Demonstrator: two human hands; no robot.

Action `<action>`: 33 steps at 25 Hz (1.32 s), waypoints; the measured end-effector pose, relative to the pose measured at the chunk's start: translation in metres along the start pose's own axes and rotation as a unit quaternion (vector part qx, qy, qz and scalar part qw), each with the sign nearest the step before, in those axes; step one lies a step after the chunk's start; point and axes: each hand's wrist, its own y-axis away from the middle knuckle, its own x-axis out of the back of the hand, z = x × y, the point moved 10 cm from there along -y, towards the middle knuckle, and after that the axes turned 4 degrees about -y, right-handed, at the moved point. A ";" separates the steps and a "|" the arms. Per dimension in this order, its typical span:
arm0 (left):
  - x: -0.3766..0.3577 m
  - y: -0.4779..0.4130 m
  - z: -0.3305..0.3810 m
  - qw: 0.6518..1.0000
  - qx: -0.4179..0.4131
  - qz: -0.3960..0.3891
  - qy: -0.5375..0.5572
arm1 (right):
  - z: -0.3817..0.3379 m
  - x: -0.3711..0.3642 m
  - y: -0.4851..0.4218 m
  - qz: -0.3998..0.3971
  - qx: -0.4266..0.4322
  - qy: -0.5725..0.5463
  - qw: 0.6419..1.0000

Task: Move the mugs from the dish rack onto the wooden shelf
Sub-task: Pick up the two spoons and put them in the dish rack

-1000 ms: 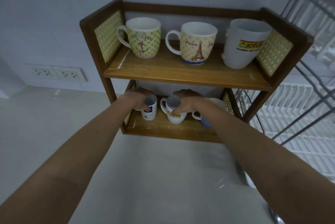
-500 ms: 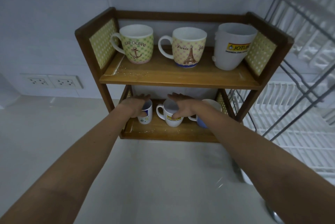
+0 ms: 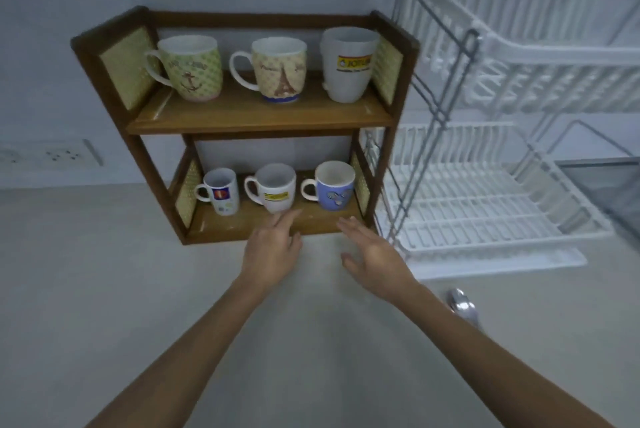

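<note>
The wooden shelf (image 3: 258, 121) has two levels against the wall. On top stand a green anchor mug (image 3: 194, 69), a Paris tower mug (image 3: 278, 70) and a white cup with a yellow label (image 3: 348, 65). Below stand a small white mug (image 3: 221, 192), a white mug with a yellow label (image 3: 275, 192) and a blue mug (image 3: 334, 190). My left hand (image 3: 273, 252) is open just in front of the lower shelf edge, holding nothing. My right hand (image 3: 374, 254) is open beside it, also free. The white dish rack (image 3: 485, 212) to the right holds no mugs.
A metal spoon (image 3: 462, 306) lies on the pale counter near my right forearm. Wall sockets (image 3: 65, 153) sit left of the shelf. The rack's wire frame (image 3: 433, 108) stands close against the shelf's right side.
Both hands let go of the two lower-shelf mugs and drew back out of the shelf. The view swung right, showing the dish rack.
</note>
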 end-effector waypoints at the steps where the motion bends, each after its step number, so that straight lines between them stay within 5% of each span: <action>1: -0.010 0.015 0.015 1.000 0.003 0.002 0.030 | 0.006 0.011 0.020 0.027 0.007 0.014 1.000; 6: -0.072 0.077 0.096 0.995 -0.016 -0.031 0.096 | 0.047 0.062 0.101 0.118 0.015 0.066 0.991; 10: -0.126 0.108 0.165 0.990 -0.047 -0.086 0.098 | 0.110 0.089 0.153 0.132 -0.100 0.083 0.983; 14: -0.175 0.131 0.216 0.986 -0.065 -0.151 0.041 | 0.178 0.097 0.188 0.064 -0.236 0.053 0.968; 18: -0.196 0.141 0.236 0.980 -0.079 -0.161 -0.081 | 0.201 0.092 0.200 -0.005 -0.257 0.030 0.966; 33: -0.176 0.151 0.205 0.970 0.218 -0.083 -0.074 | 0.202 0.074 0.184 -0.124 -0.226 0.017 0.966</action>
